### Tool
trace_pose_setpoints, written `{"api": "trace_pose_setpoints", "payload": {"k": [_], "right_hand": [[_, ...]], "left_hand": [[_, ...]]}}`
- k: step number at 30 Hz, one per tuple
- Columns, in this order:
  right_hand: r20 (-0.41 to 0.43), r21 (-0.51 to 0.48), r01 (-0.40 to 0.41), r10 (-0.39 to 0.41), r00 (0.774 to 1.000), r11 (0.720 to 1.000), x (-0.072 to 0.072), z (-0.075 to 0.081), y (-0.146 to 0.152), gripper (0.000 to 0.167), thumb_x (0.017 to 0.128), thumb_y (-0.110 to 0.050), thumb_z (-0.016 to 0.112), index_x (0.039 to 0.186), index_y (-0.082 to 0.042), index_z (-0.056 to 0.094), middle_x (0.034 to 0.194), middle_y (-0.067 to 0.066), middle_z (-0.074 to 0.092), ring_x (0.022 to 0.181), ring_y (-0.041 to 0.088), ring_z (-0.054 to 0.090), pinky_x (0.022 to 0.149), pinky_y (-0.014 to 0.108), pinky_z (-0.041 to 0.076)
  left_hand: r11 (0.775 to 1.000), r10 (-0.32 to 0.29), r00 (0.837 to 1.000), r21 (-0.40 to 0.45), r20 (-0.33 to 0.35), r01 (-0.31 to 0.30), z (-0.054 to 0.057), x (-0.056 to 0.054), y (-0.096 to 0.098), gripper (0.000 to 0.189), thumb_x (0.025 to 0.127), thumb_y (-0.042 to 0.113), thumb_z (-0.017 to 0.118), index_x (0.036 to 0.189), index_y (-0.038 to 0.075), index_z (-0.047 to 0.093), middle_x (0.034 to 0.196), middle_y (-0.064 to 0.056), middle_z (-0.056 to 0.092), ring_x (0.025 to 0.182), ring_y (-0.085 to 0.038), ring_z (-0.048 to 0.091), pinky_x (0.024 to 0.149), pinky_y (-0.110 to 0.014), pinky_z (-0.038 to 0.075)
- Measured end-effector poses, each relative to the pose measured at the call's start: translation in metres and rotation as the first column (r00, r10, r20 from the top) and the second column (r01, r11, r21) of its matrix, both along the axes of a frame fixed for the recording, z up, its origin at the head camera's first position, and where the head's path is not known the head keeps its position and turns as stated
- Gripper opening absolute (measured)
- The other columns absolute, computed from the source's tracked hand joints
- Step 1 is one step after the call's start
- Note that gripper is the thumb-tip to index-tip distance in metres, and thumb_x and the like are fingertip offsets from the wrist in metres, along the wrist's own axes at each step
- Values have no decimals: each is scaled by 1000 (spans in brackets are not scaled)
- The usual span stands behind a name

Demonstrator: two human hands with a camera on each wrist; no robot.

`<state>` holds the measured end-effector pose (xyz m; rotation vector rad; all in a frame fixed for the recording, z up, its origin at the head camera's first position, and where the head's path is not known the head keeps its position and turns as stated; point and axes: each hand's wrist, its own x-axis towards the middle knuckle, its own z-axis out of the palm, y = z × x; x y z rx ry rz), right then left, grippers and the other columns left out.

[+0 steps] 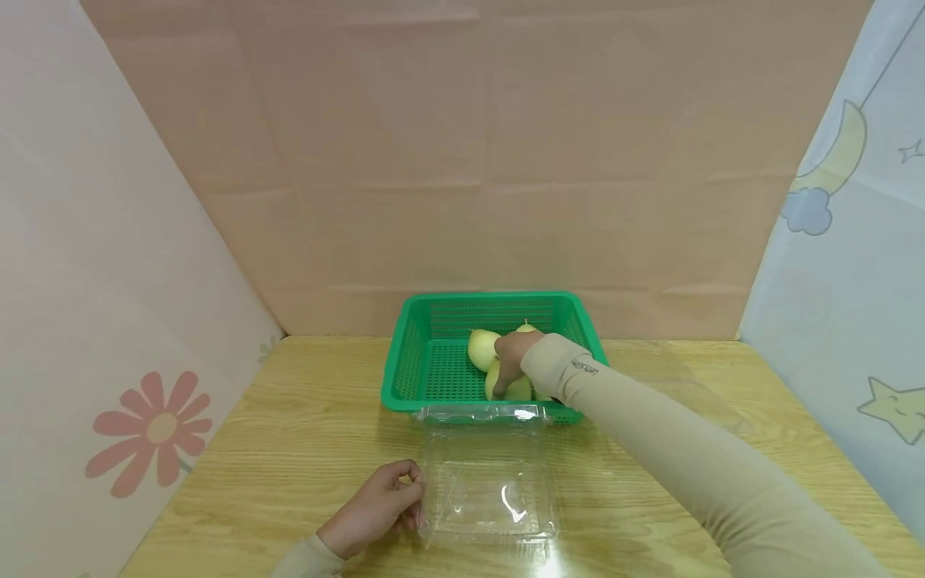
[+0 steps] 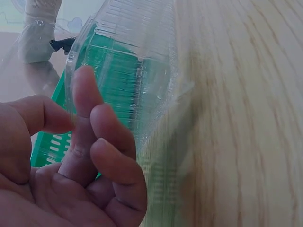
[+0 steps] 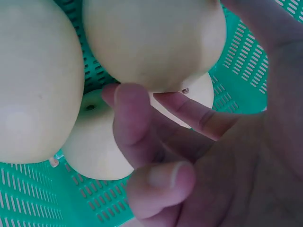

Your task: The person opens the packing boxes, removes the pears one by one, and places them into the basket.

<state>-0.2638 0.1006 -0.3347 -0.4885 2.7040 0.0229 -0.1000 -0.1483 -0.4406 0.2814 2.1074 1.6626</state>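
My left hand [image 1: 379,506] pinches the left edge of a clear plastic box [image 1: 484,502] between thumb and forefinger, its other fingers bent in. Open-topped, the box lies on the table with its far flap against the near side of a green basket [image 1: 393,373]. Inside that basket, my right hand [image 1: 513,357] reaches down among several pale yellow pears [image 1: 482,351]. In the right wrist view its fingers curl under one pear [image 3: 156,42], with the thumb at that pear's right side. Another pear [image 3: 33,85] sits to the left, and more lie lower down.
The wooden table [image 1: 303,433] runs back to a tan paper wall [image 1: 462,160]. Patterned side walls stand left and right. A faint transparent plastic sheet or lid [image 1: 694,393] lies right of the basket, partly behind the right sleeve [image 1: 672,433].
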Motion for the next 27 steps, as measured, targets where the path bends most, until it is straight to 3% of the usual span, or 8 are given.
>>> {"api": "trace_pose_setpoints", "payload": {"k": [5,10,17,22,27], "right_hand": [[0,10,-3,3,1000,1000,0,1,7,69,74,-52,84,123,-10,60,115,3,66,100,23,62,90,43,53],[40,-47,14,-12,999,999,0,5,17,66,77,-49,84,120,-6,60,103,4,65,79,21,63,70,36,54],[120,-172,82,-62,991,982,3,15,42,73,83,-44,81,135,-4,50,130,12,58,80,27,68,70,37,52],[62,-264,32,-16,998,964,13,22,59,66,86,-40,77,133,-2,51,113,11,64,78,23,64,68,36,51],[-85,-364,-58,29,996,930,37,21,72,51,90,-36,72,124,-2,57,98,7,68,88,20,64,78,39,53]], "left_hand": [[1000,-1,1000,31,18,0,-5,0,-4,10,98,9,50,88,7,50,64,-3,61,59,-14,57,53,-24,44],[999,1,1000,42,25,-2,-7,1,-8,10,98,8,50,88,8,50,63,-3,60,59,-13,56,54,-24,45],[1000,12,1000,29,-6,-12,-7,3,-18,8,96,5,50,88,5,50,62,-2,58,58,-12,55,55,-23,46],[999,33,999,-3,-20,-33,-9,4,-29,5,93,3,50,88,5,50,60,-1,58,56,-11,55,54,-22,46],[995,80,997,-60,-17,-81,-9,4,-45,6,94,5,50,87,6,50,59,-1,55,55,-13,55,54,-23,47]]}}
